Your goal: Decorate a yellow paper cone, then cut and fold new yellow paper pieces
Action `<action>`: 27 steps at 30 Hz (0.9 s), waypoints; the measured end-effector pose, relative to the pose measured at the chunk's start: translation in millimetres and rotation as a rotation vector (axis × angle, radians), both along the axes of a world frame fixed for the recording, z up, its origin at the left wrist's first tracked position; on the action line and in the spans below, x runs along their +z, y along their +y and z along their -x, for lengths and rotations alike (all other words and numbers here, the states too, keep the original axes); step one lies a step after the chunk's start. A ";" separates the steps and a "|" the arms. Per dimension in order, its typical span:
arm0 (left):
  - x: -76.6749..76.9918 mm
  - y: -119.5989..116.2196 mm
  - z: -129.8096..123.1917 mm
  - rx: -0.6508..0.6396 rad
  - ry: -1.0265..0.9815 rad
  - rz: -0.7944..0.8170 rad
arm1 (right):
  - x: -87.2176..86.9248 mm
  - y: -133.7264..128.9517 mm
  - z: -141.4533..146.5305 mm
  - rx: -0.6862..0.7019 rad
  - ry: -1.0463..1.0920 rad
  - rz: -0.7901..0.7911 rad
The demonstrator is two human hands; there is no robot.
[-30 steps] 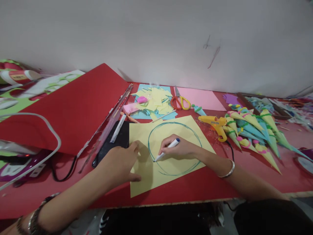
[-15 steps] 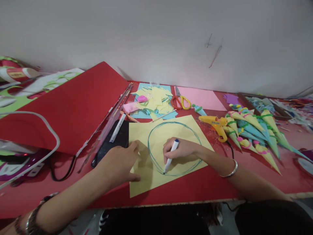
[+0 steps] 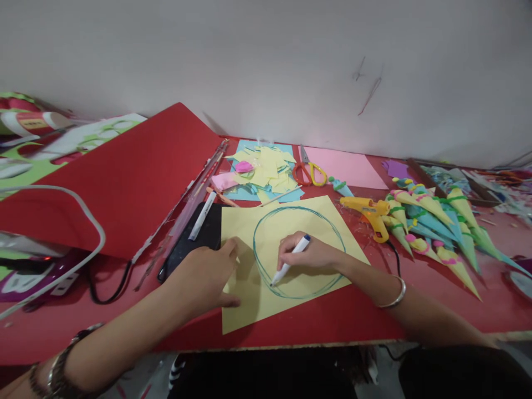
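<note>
My right hand (image 3: 305,252) grips a white marker (image 3: 291,260) with a dark blue end, its tip on the lower left of a large blue-green circle drawn on a yellow sheet of paper (image 3: 245,310). The circle is made of several overlapping lines. My left hand (image 3: 211,271) lies on the sheet's left edge, thumb and fingers apart. Just beyond that hand, a marker cap or second white marker (image 3: 203,215) rests on a black phone-like slab (image 3: 189,244), partly covered by the paper.
Beyond the sheet lie yellow paper scraps (image 3: 266,166), scissors (image 3: 310,169) and pink paper (image 3: 344,166). At right are a yellow glue gun (image 3: 368,213) and several decorated paper cones (image 3: 432,216). A large red sheet (image 3: 137,183) and a white cable (image 3: 93,219) are on the left.
My right hand has moved the marker tip slightly left and up along the circle's lower left, and the marker leans more. My left hand stays on the paper.
</note>
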State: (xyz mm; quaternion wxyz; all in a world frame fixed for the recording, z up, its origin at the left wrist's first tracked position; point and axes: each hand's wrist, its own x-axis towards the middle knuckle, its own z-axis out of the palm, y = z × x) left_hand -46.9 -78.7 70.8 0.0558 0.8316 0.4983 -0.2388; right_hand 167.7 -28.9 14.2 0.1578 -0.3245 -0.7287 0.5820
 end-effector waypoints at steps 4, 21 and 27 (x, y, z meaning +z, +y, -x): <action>-0.7 0.5 0.2 0.004 0.006 -0.003 | 2.4 -0.5 -1.6 0.094 -0.020 0.020; 6.6 -2.0 -4.0 0.041 0.002 0.009 | -11.2 18.5 30.1 -0.582 0.171 -0.289; 2.6 -2.0 -0.9 0.047 -0.042 -0.005 | -12.1 15.1 34.4 -0.593 0.165 -0.304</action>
